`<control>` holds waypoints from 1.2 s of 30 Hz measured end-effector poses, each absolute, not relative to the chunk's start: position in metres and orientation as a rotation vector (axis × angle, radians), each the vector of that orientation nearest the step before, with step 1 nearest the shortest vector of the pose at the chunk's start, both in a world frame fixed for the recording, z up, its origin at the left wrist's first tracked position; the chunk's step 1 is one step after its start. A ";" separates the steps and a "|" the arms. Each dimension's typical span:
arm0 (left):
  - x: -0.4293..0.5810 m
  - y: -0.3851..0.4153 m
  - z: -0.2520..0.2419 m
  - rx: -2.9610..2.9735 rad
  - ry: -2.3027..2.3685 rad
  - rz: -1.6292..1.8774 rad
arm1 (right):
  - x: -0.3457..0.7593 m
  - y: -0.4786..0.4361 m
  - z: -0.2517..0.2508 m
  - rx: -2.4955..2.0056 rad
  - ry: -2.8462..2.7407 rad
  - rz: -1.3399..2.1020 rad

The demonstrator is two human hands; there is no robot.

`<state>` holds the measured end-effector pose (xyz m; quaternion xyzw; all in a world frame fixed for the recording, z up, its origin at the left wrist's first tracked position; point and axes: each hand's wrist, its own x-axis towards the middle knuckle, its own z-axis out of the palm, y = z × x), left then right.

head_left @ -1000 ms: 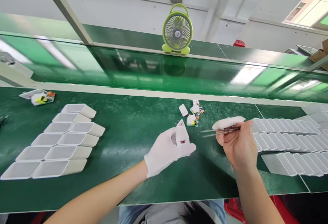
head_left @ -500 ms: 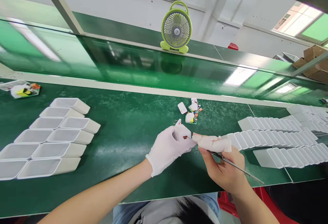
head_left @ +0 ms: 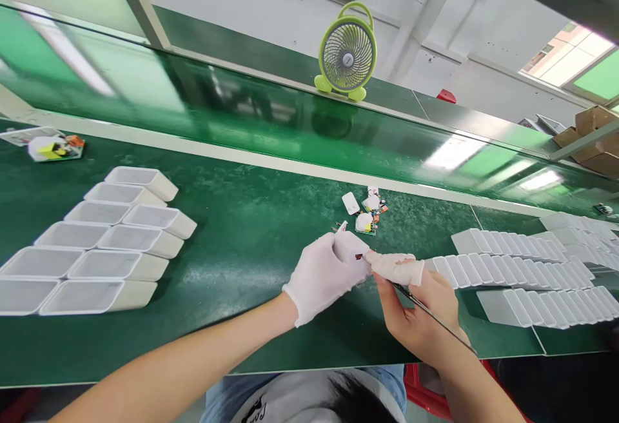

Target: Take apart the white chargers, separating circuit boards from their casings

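My left hand [head_left: 316, 278], in a white glove, is closed around a small white plastic housing [head_left: 351, 242] above the bench. One face of the housing shows a small dark slot with orange-red in it. Between the thumb and fingers of my right hand [head_left: 423, 310] is a pair of metal tweezers [head_left: 435, 317], its rear end slanting down to the right. White wrapping covers the index finger. That fingertip meets the housing beside the slot and hides the tweezer tips. Just beyond, a small white part with metal prongs [head_left: 341, 227] sticks out.
Circuit boards with white domes [head_left: 364, 222] lie behind my hands, beside a white cover [head_left: 351, 203]. Open white housings [head_left: 142, 240] stand at left; nested rows [head_left: 512, 270] stand at right. Another board [head_left: 55, 148] lies far left. A green fan [head_left: 348, 55] sits on the shelf.
The camera view has tilted a little. My right fingers have come closer to the slot, and the tweezers now slope more steeply. The left hand keeps its hold on the housing.
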<state>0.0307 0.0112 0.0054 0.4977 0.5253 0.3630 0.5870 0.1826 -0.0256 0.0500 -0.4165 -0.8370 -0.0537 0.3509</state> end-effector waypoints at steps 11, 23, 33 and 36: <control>0.027 0.011 0.008 1.025 1.051 0.818 | 0.204 -0.020 0.063 -1.009 -1.611 0.555; 0.016 0.018 -0.010 1.612 0.667 1.058 | 0.217 0.020 0.032 -0.974 -1.777 1.461; 0.021 0.015 -0.012 0.696 0.662 0.752 | 0.241 -0.004 0.049 -0.945 -1.990 0.700; 0.026 0.014 -0.004 0.476 0.602 0.731 | 0.249 -0.006 0.047 -1.015 -1.739 0.575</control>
